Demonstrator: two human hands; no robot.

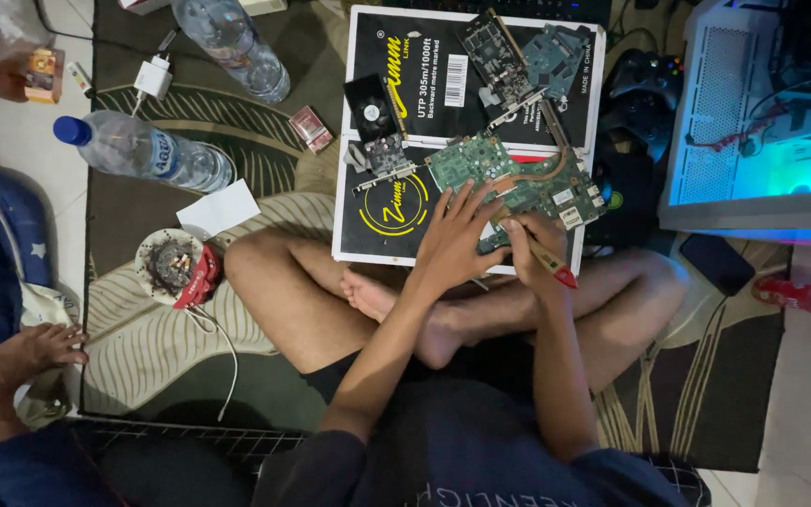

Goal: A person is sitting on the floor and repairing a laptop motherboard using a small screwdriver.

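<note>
I sit cross-legged on a rug. A green circuit board (490,160) with a copper heat pipe lies on a black cardboard box (368,221) in front of my legs. My left hand (457,235) lies flat on the board's near edge, fingers spread, pressing it down. Just right of it, my right hand (535,246) grips a screwdriver (554,268) with a red handle end, its tip pointed down at the board. The tip itself is hidden by my fingers.
More circuit boards (504,56) and a small fan (370,108) lie on the box. Two water bottles (147,150) rest on the rug at left, near an ashtray (171,265), a charger (154,77) and a white paper. A lit computer case (762,131) stands right. Another person's foot (35,347) is at lower left.
</note>
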